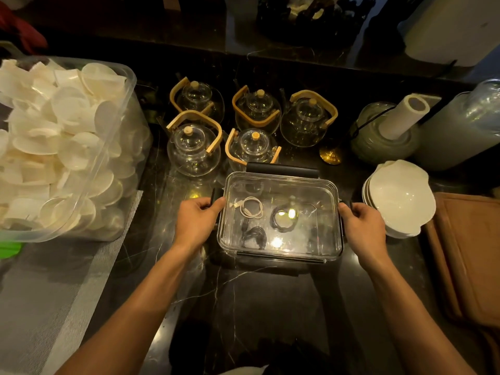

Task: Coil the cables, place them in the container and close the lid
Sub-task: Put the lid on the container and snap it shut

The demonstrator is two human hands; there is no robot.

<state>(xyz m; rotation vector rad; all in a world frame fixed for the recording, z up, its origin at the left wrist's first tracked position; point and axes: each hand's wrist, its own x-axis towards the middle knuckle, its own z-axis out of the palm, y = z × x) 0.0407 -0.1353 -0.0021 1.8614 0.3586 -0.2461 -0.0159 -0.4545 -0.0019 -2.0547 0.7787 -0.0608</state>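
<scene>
A clear rectangular container (319, 247) with black latch flaps stands on the dark marble counter, its clear lid lying on top. Through the lid I see a coiled white cable (252, 207) at the upper left and two coiled black cables (281, 221) (254, 235) beside and below it. My left hand (198, 216) grips the black side latch on the container's left edge. My right hand (362, 223) grips the latch on its right edge. The far latch flap (281, 168) stands up behind the lid.
Several glass teapots (193, 147) with wooden handles stand just behind the container. A big clear bin of white discs (62, 147) fills the left. Stacked white bowls (400, 198) and a brown board (470, 255) lie to the right, a paper towel roll (403, 117) behind them.
</scene>
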